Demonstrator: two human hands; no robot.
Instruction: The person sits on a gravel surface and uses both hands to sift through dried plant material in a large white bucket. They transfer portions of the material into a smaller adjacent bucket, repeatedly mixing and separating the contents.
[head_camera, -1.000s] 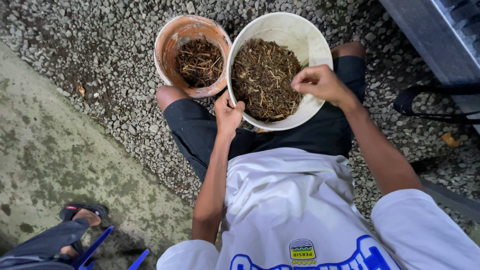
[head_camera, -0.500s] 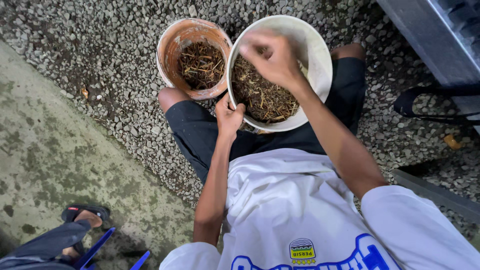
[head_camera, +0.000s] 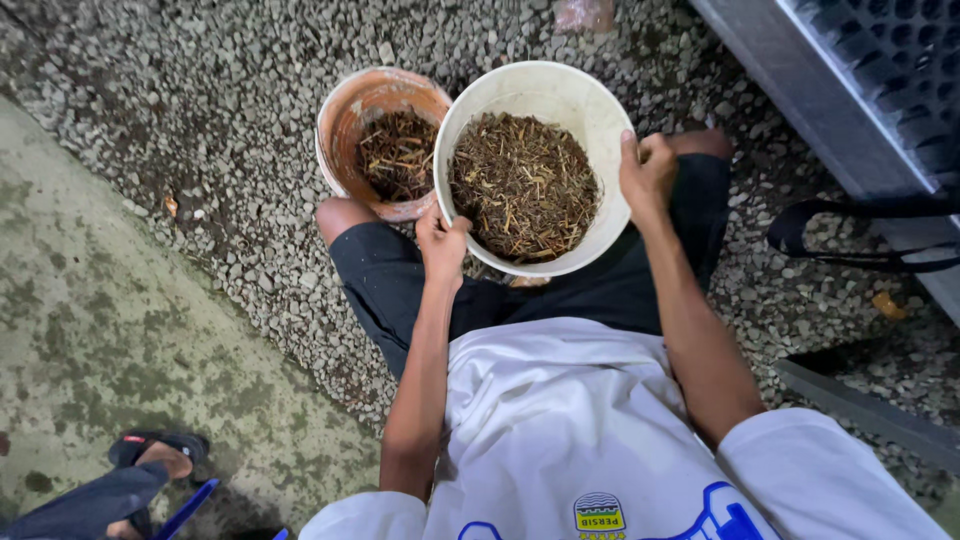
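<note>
Over at the far left, by the bottom edge, someone else's foot in a dark sandal (head_camera: 160, 455) rests on the stained concrete (head_camera: 110, 330), well apart from me. I count one foot there, no more.

Moving right, one orange bucket (head_camera: 352, 110) stands on the gravel (head_camera: 200, 120) just past my left knee, with a low layer of dark dry plant scraps at its bottom. Its rim touches the white bucket (head_camera: 560, 85) beside it. So that is two buckets in all.

My left hand (head_camera: 442, 238) comes up with the arm nearly straight from the elbow, and the fingers curl around the near left rim of the white bucket, gripping it. The bucket sits tilted toward me between my knees, over my black shorts, and it holds a thick bed of brown chopped stalks and roots (head_camera: 522, 185).

My right hand (head_camera: 648, 172) reaches up along a slanted forearm and clamps the right rim, thumb inside the wall, fingers folded on the outside. Both of my hands are on this one bucket, opposite each other.

Further right, one black strap (head_camera: 850, 235) loops across the gravel beside a grey metal frame (head_camera: 800, 90).
</note>
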